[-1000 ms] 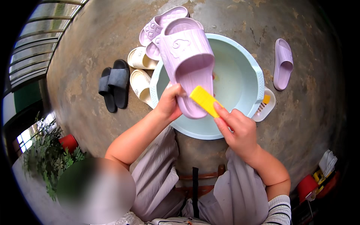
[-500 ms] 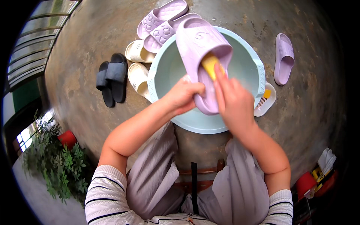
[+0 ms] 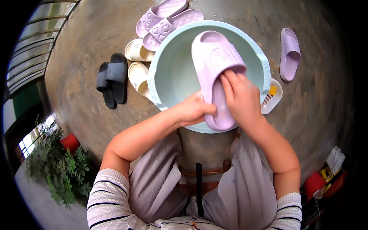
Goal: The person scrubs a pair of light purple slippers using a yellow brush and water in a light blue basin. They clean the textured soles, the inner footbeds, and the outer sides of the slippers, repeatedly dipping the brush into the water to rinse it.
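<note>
A lilac slide slipper (image 3: 218, 55) is held tilted over a pale blue basin (image 3: 168, 65), toe end away from me. My left hand (image 3: 194, 109) is closed round its left side near the heel, thumb over the footbed. My right hand (image 3: 243, 100) reaches under the strap from the heel side, its fingertips hidden inside the slipper. The yellow sponge those fingers pressed half a second ago is now out of sight beneath the strap.
Left of the basin lie two lilac slippers (image 3: 165, 27), cream slippers (image 3: 138, 78) and dark slippers (image 3: 117, 76). To its right are a white dish (image 3: 273, 102) with a yellow piece and a brush, and another lilac slipper (image 3: 290, 55). A leafy plant (image 3: 63, 165) stands at the lower left.
The slipper has come nearer to me and a little to the right, along with both hands. My right fingers have gone deeper under the strap, and the yellow sponge has disappeared from view.
</note>
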A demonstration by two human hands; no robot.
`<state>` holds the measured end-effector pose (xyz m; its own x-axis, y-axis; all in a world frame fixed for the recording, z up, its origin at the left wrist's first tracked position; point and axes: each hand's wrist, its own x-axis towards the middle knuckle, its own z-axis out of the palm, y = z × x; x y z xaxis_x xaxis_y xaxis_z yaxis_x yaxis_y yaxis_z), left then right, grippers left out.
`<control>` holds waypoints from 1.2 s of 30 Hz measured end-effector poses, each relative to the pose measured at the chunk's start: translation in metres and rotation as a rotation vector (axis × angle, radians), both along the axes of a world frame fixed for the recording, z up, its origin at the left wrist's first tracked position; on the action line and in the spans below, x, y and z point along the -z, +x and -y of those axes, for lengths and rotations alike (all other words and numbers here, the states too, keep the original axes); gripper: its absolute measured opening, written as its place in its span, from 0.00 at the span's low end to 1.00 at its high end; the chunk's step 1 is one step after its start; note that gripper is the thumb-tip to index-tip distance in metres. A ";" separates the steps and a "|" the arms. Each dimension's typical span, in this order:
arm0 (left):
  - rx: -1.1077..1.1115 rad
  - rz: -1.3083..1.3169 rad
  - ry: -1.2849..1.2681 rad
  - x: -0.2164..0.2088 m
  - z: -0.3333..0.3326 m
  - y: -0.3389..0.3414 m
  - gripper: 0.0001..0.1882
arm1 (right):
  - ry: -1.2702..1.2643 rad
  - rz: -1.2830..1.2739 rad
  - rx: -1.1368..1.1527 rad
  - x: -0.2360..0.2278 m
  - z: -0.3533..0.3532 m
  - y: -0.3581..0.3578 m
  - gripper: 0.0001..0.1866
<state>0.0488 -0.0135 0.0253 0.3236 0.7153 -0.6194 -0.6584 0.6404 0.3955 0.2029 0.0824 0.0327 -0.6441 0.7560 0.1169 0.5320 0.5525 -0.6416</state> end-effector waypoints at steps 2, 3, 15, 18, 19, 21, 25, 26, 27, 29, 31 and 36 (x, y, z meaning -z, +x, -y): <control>-0.055 -0.017 0.008 0.003 -0.008 -0.015 0.31 | -0.053 -0.006 -0.006 -0.006 0.006 -0.006 0.24; -0.065 0.007 0.017 -0.002 -0.012 -0.026 0.31 | -0.109 0.027 -0.023 -0.023 0.018 0.002 0.23; -0.369 -0.288 0.174 -0.019 -0.026 -0.049 0.36 | 0.006 0.020 -0.064 -0.033 0.035 0.010 0.27; -0.395 -0.220 0.142 -0.018 -0.019 -0.027 0.38 | 0.039 0.032 -0.037 -0.028 0.016 0.001 0.27; -0.381 -0.184 0.152 -0.018 -0.022 -0.029 0.38 | 0.064 0.037 -0.025 -0.024 0.006 -0.005 0.27; -0.387 -0.096 0.154 -0.013 -0.025 -0.036 0.38 | 0.027 0.045 -0.040 -0.029 0.005 -0.004 0.26; -0.331 0.018 0.202 -0.007 -0.025 -0.045 0.38 | -0.160 0.012 -0.134 -0.047 0.026 0.012 0.25; -0.291 -0.020 0.231 -0.003 -0.026 -0.043 0.43 | -0.194 0.001 -0.143 -0.047 0.025 0.012 0.25; -0.250 -0.058 0.259 -0.001 -0.027 -0.041 0.48 | -0.227 -0.010 -0.152 -0.048 0.025 0.013 0.25; -0.265 0.002 0.295 0.000 -0.030 -0.049 0.50 | -0.279 0.003 -0.187 -0.054 0.025 0.016 0.24; -0.310 0.009 0.282 -0.003 -0.036 -0.061 0.51 | -0.318 0.058 -0.239 -0.066 0.031 0.025 0.24; -0.422 -0.004 0.231 -0.008 -0.036 -0.029 0.41 | -0.037 0.044 -0.099 -0.042 0.014 0.005 0.24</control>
<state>0.0198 0.0228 0.0332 -0.0269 0.9028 -0.4293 -0.8399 0.2124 0.4994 0.2082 0.0687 0.0746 -0.7195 0.6919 0.0600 0.5043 0.5799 -0.6398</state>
